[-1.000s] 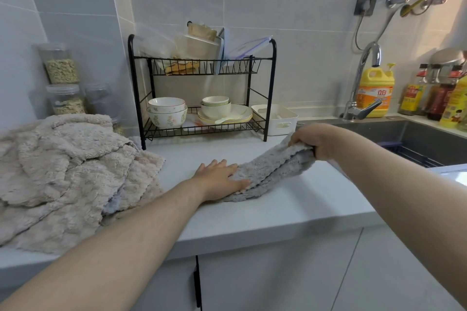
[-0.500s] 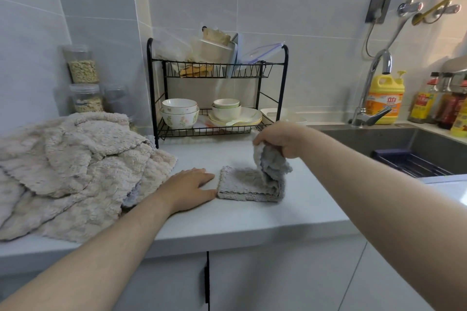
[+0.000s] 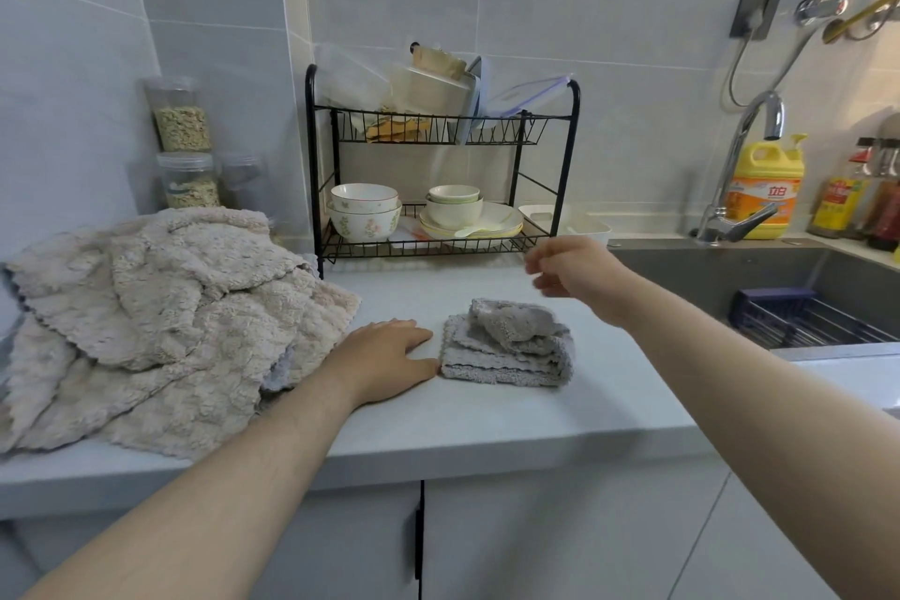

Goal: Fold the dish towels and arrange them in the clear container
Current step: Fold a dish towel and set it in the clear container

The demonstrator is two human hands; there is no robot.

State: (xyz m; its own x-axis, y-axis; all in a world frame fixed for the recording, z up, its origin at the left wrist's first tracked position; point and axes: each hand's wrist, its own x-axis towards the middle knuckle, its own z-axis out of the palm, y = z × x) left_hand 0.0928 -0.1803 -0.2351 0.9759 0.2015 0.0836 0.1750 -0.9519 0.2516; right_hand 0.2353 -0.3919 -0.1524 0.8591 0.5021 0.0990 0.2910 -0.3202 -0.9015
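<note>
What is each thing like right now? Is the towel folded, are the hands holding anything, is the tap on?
Gray towel, folded on the counter, top layer rumpled.
Beige towels, unfolded, heaped in a pile.
Left hand, flat on the counter beside the gray towel, holding nothing.
Right hand, in the air above the gray towel, empty, blurred.
Faucet, no water seen running.
Bowls, upright, stacked.

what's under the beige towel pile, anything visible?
A grey cloth edge peeks out from under the beige towel pile at its right edge, on the white countertop. How far it runs beneath, and whether more cloths lie under there, is covered.
</note>
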